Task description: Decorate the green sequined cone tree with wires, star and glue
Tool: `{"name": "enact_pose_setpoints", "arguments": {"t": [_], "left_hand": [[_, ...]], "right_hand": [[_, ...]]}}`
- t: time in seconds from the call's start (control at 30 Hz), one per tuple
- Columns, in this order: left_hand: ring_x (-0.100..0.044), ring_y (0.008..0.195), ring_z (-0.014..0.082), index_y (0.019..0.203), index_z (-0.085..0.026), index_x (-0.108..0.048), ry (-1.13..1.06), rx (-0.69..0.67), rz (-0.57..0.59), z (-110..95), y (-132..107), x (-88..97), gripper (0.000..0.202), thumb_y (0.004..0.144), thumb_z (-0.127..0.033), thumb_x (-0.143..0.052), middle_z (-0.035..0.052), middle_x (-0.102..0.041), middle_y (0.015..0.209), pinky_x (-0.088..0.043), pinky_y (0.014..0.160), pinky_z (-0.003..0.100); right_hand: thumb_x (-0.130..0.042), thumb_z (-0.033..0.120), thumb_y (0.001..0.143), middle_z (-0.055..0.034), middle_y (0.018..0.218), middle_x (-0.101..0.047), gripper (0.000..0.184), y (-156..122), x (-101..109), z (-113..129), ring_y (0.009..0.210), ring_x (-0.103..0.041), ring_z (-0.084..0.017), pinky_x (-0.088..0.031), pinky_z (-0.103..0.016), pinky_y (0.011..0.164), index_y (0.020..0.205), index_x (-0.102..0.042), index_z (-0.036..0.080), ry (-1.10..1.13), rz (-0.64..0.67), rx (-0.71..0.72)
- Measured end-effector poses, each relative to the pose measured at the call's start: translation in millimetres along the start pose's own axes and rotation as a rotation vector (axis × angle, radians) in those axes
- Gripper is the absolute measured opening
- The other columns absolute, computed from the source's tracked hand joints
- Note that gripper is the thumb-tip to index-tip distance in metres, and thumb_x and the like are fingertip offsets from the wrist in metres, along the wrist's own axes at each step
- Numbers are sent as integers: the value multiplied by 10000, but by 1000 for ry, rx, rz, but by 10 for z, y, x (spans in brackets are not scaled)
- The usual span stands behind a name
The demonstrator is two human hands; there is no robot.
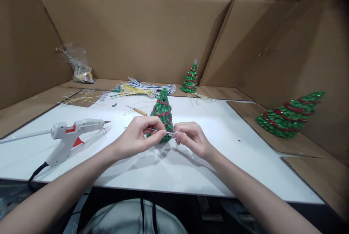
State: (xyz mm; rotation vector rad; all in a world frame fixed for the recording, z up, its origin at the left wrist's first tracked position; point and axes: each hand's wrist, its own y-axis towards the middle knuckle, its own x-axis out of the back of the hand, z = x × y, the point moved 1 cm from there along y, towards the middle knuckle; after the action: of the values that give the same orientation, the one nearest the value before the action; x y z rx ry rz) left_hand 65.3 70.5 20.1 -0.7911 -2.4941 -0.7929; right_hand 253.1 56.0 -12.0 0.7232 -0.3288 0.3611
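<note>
In the head view my left hand (148,132) is closed in a pinch on a thin pale wire. My right hand (191,137) faces it, pinching a small clear, glittery piece (171,134) that touches the wire's end; its exact shape is hidden by the fingers. Directly behind both hands stands a small green Christmas tree (163,112) wound with red garland, its lower part partly covered by them. An awl (140,111) with a wooden handle lies just beyond my left hand.
A white glue gun (68,136) rests at the left, its cord over the front edge. Bundled wires (141,89) lie at the back beside a second tree (190,78) with a silvery topper. A larger tree (289,116) leans at right. Cardboard walls (131,27) enclose the white table (245,168).
</note>
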Motion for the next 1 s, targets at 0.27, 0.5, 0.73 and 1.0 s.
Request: {"name": "enact_pose_setpoints", "arguments": {"t": [0.27,0.5,0.73,1.0], "left_hand": [[-465,568,67,700,-111,-601,-8,4,5,-6,6,4,148,827,-169,-555,-9,-567,630,-365,505,151],[-457,569,58,707,-107,-600,-39,13,9,-1,8,0,142,829,-166,-558,-13,-565,638,-361,504,139],[-446,555,59,700,-111,-591,-54,26,12,0,1,0,146,828,-171,-555,-19,-547,621,-358,493,141],[-446,548,67,699,-118,-588,-45,37,17,-10,17,3,162,831,-203,-553,-12,-552,620,-378,496,155]], "right_hand": [[-472,253,904,7,527,-475,369,-13,-11,-16,500,-422,-89,-331,-233,518,551,-508,155,3,-23,-4],[-462,253,911,11,529,-463,373,-7,-10,-16,501,-413,-89,-330,-234,519,552,-500,158,-1,-24,3],[-462,275,916,10,531,-472,377,-2,-18,-22,505,-423,-95,-336,-239,523,558,-499,163,-8,-26,4],[-458,285,917,8,533,-466,381,1,-12,-11,504,-419,-99,-335,-242,520,557,-494,166,-11,-23,-2]]}}
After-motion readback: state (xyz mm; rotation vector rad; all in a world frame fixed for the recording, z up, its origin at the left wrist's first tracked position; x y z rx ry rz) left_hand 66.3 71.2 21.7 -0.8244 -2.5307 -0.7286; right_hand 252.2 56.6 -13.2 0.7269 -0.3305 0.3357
